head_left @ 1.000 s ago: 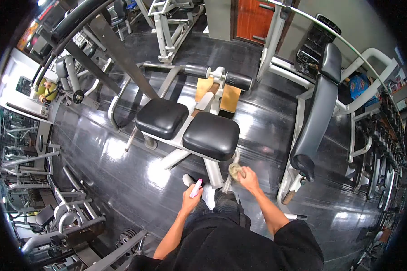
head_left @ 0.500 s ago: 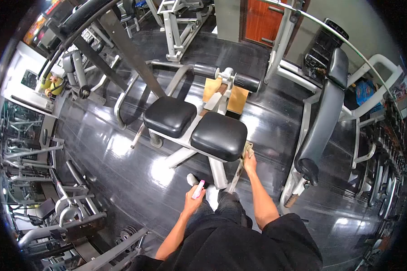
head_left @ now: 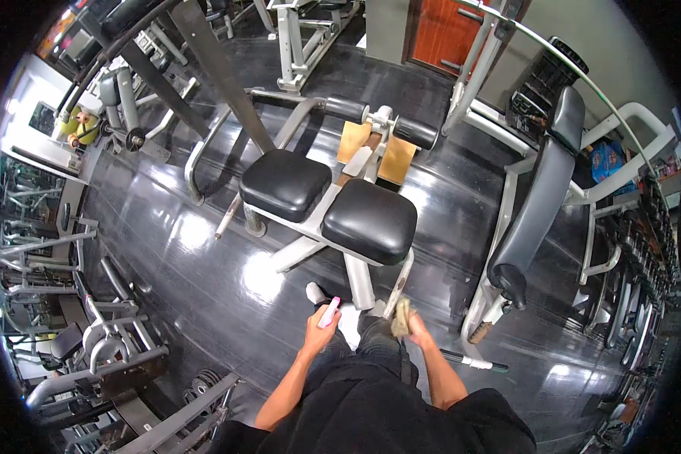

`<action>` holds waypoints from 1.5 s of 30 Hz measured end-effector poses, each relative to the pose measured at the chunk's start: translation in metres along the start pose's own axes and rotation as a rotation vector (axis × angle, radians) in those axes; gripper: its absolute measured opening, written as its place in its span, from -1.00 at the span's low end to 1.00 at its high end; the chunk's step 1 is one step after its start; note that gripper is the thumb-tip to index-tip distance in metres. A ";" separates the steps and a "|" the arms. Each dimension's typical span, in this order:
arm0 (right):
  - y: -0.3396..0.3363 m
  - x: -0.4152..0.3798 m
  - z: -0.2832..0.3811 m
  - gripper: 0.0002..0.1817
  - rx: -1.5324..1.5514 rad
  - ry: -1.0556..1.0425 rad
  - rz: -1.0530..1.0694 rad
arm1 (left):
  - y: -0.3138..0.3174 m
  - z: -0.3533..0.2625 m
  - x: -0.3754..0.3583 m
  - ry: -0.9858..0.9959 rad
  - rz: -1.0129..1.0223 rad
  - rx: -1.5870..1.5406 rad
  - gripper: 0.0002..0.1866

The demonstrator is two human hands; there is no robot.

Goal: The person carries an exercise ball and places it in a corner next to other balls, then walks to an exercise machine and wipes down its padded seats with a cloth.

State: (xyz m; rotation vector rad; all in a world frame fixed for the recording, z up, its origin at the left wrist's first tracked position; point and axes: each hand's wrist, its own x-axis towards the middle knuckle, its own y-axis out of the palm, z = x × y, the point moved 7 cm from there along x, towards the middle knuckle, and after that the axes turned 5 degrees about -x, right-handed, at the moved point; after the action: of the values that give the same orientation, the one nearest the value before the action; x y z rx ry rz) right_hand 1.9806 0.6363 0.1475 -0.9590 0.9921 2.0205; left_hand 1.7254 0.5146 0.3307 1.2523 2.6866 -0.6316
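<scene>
My left hand (head_left: 318, 331) is closed round a small white bottle with a pink top (head_left: 330, 312), in front of my legs. A crumpled beige cloth (head_left: 401, 316) is in my right hand (head_left: 418, 333), close to the lower end of a grey metal handle (head_left: 398, 291). Just beyond my hands are two black padded seats, the left one (head_left: 285, 181) and the right one (head_left: 369, 222), on a light grey frame. Neither hand touches the pads.
Two black rollers (head_left: 416, 132) sit beyond the seats, above yellowish boards (head_left: 396, 160). A long padded bench (head_left: 537, 204) stands to the right. Weight machines (head_left: 106, 340) line the left, and a dumbbell rack (head_left: 643, 250) the far right. A white-and-black pole (head_left: 473, 362) lies by my right forearm.
My right hand with the cloth has moved from the right seat's edge down and back towards my body. My left hand still holds the bottle, slightly further left.
</scene>
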 end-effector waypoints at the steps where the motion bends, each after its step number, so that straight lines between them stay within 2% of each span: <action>1: -0.016 0.010 0.011 -0.56 0.078 -0.091 -0.084 | -0.001 0.001 0.001 -0.016 0.005 -0.002 -0.82; 4: -0.023 0.007 0.079 -0.55 0.224 -0.371 -0.277 | -0.009 -0.006 0.003 0.020 -0.001 -0.003 -0.82; 6: -0.038 0.025 0.101 -0.54 0.263 -0.489 -0.420 | -0.014 -0.009 0.003 0.037 -0.010 -0.010 -0.82; 7: -0.031 0.029 0.114 -0.54 0.263 -0.490 -0.417 | -0.016 -0.010 0.002 0.051 -0.018 -0.022 -0.81; 9: -0.020 0.022 0.138 -0.53 0.158 -0.548 -0.681 | -0.019 -0.008 0.001 0.030 -0.014 -0.014 -0.81; 10: -0.013 0.030 0.136 -0.50 -0.088 -0.565 -0.763 | -0.021 -0.006 0.001 0.008 -0.005 -0.006 -0.81; 12: 0.012 0.028 0.127 -0.54 -0.467 -0.461 -0.896 | -0.024 -0.006 -0.001 0.012 -0.012 0.002 -0.80; 13: 0.015 0.027 0.124 -0.51 -0.577 -0.562 -0.933 | -0.025 -0.005 -0.002 0.013 -0.018 0.005 -0.80; 16: 0.029 0.006 0.107 -0.47 -0.606 -0.476 -0.806 | -0.028 -0.004 -0.003 0.073 -0.083 -0.021 -0.81; 18: 0.029 0.001 0.082 -0.51 -0.660 -0.566 -0.791 | -0.028 -0.004 -0.003 0.026 -0.088 -0.051 -0.81; 20: 0.026 0.001 0.057 -0.54 -0.689 -0.374 -0.732 | -0.029 -0.002 -0.002 -0.022 -0.107 -0.080 -0.81; 24: 0.023 -0.022 0.077 -0.52 -0.773 -0.423 -0.637 | -0.029 0.000 -0.002 -0.038 -0.140 -0.115 -0.81; 26: 0.001 -0.020 0.101 -0.57 -0.756 -0.607 -0.724 | -0.030 0.006 0.001 -0.031 -0.168 -0.153 -0.82; 27: -0.012 -0.011 0.110 -0.57 -0.647 -0.616 -0.726 | -0.031 0.008 0.002 -0.049 -0.172 -0.148 -0.82; 30: -0.007 -0.025 0.157 -0.57 -0.585 -0.624 -0.776 | -0.034 0.014 0.006 -0.060 -0.188 -0.145 -0.81; 31: -0.007 -0.023 0.157 -0.57 -0.577 -0.617 -0.784 | -0.033 0.009 0.006 -0.138 -0.167 -0.276 -0.84; 33: 0.004 -0.008 0.161 -0.59 -0.670 -0.666 -0.795 | -0.035 0.007 0.010 -0.129 -0.161 -0.271 -0.85; 34: 0.006 0.009 0.145 -0.60 -0.759 -0.760 -0.765 | -0.038 0.004 0.015 -0.116 -0.166 -0.272 -0.86; 36: 0.029 -0.007 0.130 -0.60 -0.772 -0.792 -0.859 | -0.042 0.003 0.026 -0.126 -0.172 -0.284 -0.88; 38: 0.038 -0.019 0.115 -0.58 -0.793 -0.636 -0.820 | -0.050 0.003 0.038 -0.107 -0.192 -0.309 -0.88; 42: 0.036 -0.038 0.099 -0.54 -0.797 -0.577 -0.847 | -0.056 0.007 0.079 -0.075 -0.144 -0.303 -0.88; 45: 0.014 -0.044 0.095 -0.49 -0.631 -0.354 -0.849 | -0.059 -0.006 0.111 -0.068 -0.096 -0.269 -0.87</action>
State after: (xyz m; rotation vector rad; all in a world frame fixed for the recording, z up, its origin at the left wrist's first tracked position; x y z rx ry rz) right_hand 1.9610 0.6986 0.2302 -1.0338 -0.2705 1.6474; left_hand 1.6091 0.5618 0.3253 1.0202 2.6773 -0.3013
